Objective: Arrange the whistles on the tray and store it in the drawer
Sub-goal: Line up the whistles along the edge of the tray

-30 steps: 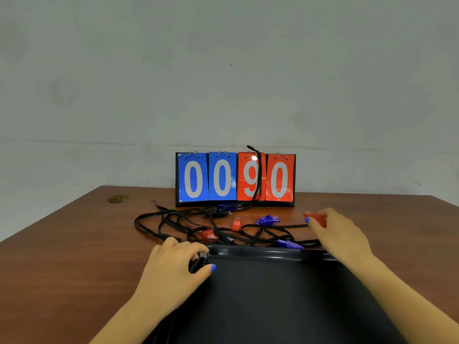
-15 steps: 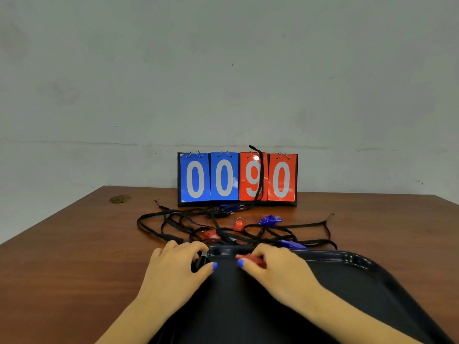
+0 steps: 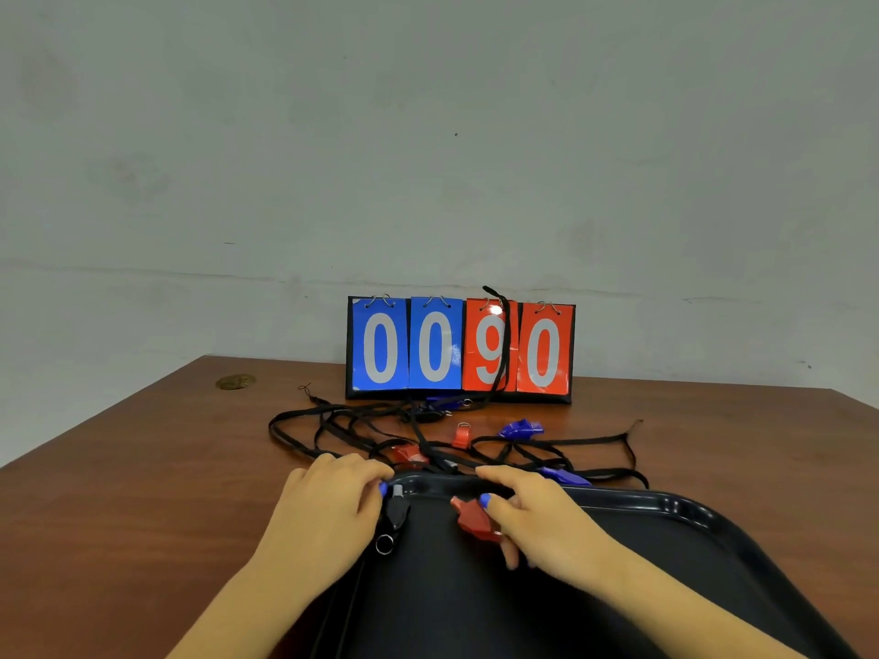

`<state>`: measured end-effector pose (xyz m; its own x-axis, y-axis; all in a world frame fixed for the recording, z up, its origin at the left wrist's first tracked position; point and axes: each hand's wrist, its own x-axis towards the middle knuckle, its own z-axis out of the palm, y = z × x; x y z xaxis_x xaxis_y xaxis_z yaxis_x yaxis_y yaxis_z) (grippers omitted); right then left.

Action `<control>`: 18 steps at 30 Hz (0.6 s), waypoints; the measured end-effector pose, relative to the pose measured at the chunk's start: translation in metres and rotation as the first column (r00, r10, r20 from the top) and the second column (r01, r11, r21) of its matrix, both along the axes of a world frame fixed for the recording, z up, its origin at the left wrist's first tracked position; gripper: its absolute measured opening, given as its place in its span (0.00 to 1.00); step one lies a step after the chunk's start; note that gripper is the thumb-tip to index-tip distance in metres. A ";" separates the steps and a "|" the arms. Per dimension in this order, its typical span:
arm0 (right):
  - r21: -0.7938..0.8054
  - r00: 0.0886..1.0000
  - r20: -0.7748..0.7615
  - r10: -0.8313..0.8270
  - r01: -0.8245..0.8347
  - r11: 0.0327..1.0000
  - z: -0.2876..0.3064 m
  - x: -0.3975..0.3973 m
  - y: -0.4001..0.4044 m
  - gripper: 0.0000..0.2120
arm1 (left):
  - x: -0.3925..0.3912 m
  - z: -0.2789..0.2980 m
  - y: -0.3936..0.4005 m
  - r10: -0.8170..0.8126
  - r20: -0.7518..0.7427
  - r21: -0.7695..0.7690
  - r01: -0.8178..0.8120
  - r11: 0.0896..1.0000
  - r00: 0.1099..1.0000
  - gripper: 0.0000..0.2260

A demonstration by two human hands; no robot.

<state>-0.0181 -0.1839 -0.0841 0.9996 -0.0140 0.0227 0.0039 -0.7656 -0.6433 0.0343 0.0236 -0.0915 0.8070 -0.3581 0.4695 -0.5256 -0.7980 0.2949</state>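
A black tray (image 3: 675, 508) lies on the brown table in front of me. My left hand (image 3: 328, 511) rests at the tray's far left corner, fingers on a black whistle (image 3: 397, 508) with a metal ring. My right hand (image 3: 537, 520) holds a red whistle (image 3: 475, 518) down on the tray's far edge. Beyond the tray, tangled black lanyards (image 3: 342, 430) lie with other whistles: two red ones (image 3: 408, 455) (image 3: 460, 435) and two blue ones (image 3: 521, 429) (image 3: 563, 475).
A flip scoreboard (image 3: 459, 349) reading 0090 stands at the back of the table (image 3: 119, 492) against the wall, with one lanyard draped over it. A small round brass disc (image 3: 234, 381) sits at the back left.
My right hand carried the red whistle from the table at the right onto the tray's far edge. The left hand stayed on the black whistle at the tray corner.
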 end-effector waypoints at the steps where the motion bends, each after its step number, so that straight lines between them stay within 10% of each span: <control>1: 0.074 0.999 -0.044 0.024 -0.021 0.997 0.003 0.000 0.000 0.20 | 0.000 0.001 0.001 -0.013 -0.009 0.006 0.013 1.000 1.000 0.13; 10: 0.113 0.980 -0.097 0.173 -0.162 0.980 0.017 -0.006 -0.003 0.11 | -0.005 0.003 0.002 -0.103 -0.069 0.153 0.113 0.982 0.992 0.16; 18: -0.366 0.968 0.146 0.204 -0.138 0.920 0.016 -0.010 -0.005 0.08 | -0.005 0.002 0.000 -0.111 -0.056 0.163 0.119 0.979 0.992 0.16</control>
<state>-0.0284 -0.1887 -0.0680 0.9650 0.1982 0.1719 0.2440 -0.9187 -0.3106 0.0295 0.0236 -0.0896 0.7756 -0.5195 0.3586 -0.6054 -0.7730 0.1896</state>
